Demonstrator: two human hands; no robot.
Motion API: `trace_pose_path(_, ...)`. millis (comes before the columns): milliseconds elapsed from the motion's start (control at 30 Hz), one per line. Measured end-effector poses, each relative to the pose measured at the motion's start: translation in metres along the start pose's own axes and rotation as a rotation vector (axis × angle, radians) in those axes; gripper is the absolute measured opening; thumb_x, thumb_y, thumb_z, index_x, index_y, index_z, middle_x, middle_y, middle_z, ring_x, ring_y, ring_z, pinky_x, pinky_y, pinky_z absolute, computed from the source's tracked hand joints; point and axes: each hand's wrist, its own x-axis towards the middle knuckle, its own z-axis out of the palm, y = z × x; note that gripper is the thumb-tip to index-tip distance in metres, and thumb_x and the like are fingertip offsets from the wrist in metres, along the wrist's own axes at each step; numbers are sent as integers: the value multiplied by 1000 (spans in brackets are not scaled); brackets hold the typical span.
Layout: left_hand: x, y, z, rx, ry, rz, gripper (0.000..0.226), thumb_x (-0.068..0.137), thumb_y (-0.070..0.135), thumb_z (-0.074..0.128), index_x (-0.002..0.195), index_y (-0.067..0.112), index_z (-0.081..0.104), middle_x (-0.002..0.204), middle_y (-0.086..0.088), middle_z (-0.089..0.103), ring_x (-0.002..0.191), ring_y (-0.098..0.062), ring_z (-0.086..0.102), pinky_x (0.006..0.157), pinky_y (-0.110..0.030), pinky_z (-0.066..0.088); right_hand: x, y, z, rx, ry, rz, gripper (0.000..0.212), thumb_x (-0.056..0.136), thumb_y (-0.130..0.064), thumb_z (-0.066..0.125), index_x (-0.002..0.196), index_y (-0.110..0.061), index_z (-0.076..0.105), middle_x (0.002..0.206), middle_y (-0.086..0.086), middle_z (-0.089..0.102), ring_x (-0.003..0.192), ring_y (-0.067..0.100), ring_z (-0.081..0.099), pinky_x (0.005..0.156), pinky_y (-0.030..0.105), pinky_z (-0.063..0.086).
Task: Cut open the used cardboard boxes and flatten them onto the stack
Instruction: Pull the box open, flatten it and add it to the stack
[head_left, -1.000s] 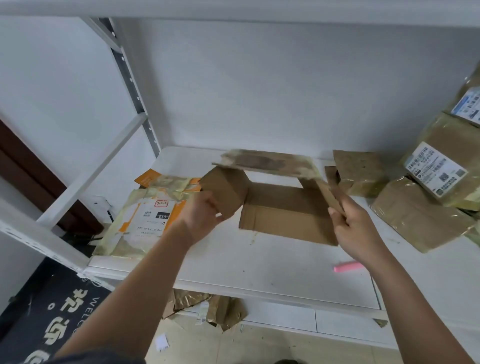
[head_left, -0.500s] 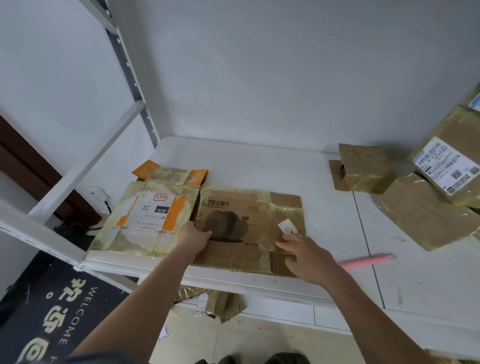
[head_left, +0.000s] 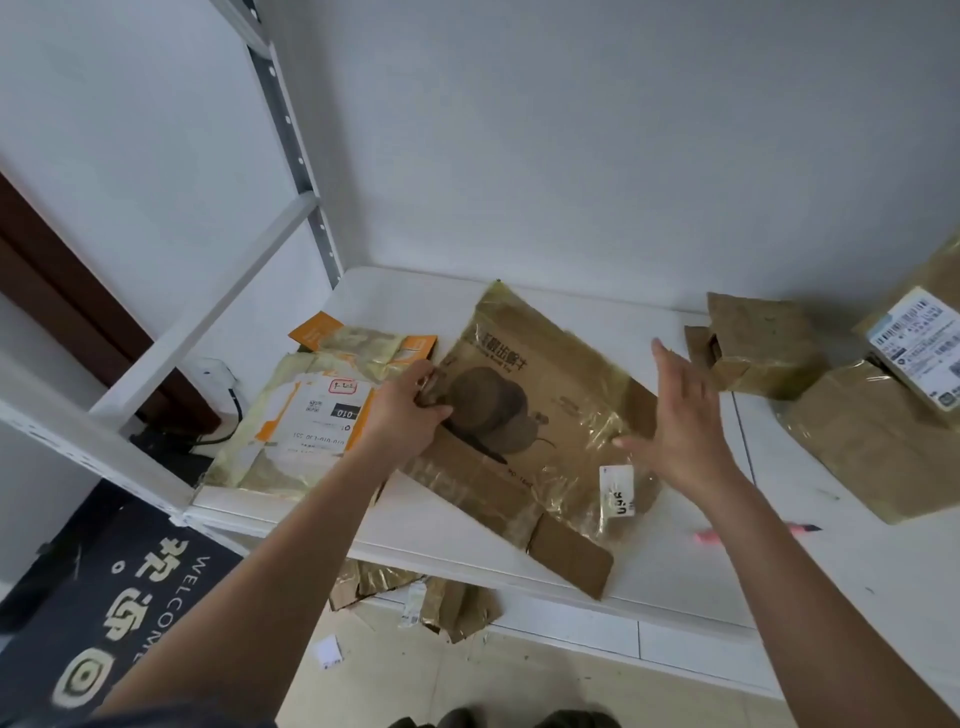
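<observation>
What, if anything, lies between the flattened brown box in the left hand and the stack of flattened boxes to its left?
Nothing visible. The left hand grips the left edge of the flattened box, which already sits right beside the stack on the white shelf. The open right hand hovers above the box's right side.

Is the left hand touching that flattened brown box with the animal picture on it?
Touching. The head view shows the left hand gripping the left edge of the flattened box, fingers curled over it.
</observation>
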Motion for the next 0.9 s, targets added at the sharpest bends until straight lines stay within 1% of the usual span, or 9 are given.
trace_pose_path(67, 2, 4, -9, 14, -35, 90, 44, 88, 14, 70, 127, 27, 55, 113, 1, 63, 96, -19, 56, 69, -26, 44, 6, 4, -8, 86, -152, 60, 122, 67, -28, 90, 156, -27, 7, 154, 8, 32, 146, 29, 22, 119, 46, 14)
trace_pose_path(100, 2, 7, -13, 20, -44, 132, 43, 88, 14, 70, 127, 26, 55, 113, 2, 63, 98, -19, 56, 74, -29, 44, 6, 6, -11, 170, -217, 77, 113, 66, -26, 91, 153, -30, 19, 148, 4, 43, 142, 27, 33, 115, 43, 25)
trace_pose_path(167, 1, 10, -19, 29, -35, 194, 42, 87, 14, 70, 126, 25, 57, 108, 7, 60, 98, -17, 55, 76, -27, 42, 5, 12, -15, 312, -268, 74, 80, 64, -23, 92, 128, -37, 46, 119, -8, 64, 116, 17, 59, 91, 31, 45)
trace_pose_path(233, 0, 13, -27, 34, 23, 242, 41, 85, 16, 73, 123, 27, 60, 101, 12, 60, 97, -14, 56, 72, -25, 41, 5, 14, -18, 406, -244, 65, 55, 67, -19, 89, 104, -38, 53, 91, -11, 72, 90, 11, 68, 75, 28, 48)
trace_pose_path(367, 2, 3, -55, 43, 279, 257, 61, 83, 26, 77, 137, 29, 49, 125, 0, 54, 116, -19, 49, 92, -30, 39, 11, -3, -18, 695, -227, 88, 38, 84, -10, 76, 99, -39, 57, 90, 1, 76, 84, 19, 73, 77, 36, 55)
trace_pose_path(433, -1, -9, -70, 6, 346, 215, 68, 84, 34, 75, 142, 24, 41, 130, -7, 47, 119, -23, 47, 89, -28, 41, 15, -15, -17, 863, -175, 133, 32, 88, -8, 72, 101, -34, 58, 92, 1, 77, 84, 18, 73, 72, 32, 57)
trace_pose_path(667, -38, -42, -93, -292, -59, -149, 80, 72, 75, 57, 138, 33, 41, 113, 11, 63, 96, -11, 66, 85, -35, 54, 27, -91, 30, 1413, -170, 428, 18, 87, -11, 73, 94, -24, 63, 87, -4, 76, 78, 12, 73, 57, 27, 57)
trace_pose_path(767, -40, -62, -94, -545, 37, -204, 56, 82, 44, 73, 129, 25, 50, 102, 1, 69, 82, -18, 73, 71, -32, 60, 24, -136, 71, 1437, -235, 570, 22, 86, -13, 75, 99, -19, 59, 89, 3, 75, 78, 19, 73, 60, 34, 59)
trace_pose_path(900, -33, -101, -101, -273, 453, -258, 38, 86, 12, 72, 120, 14, 56, 88, 8, 60, 72, -8, 61, 59, -23, 51, 9, -183, 125, 1419, -366, 624, 29, 92, -6, 66, 113, -21, 52, 107, 10, 69, 96, 31, 69, 82, 52, 58)
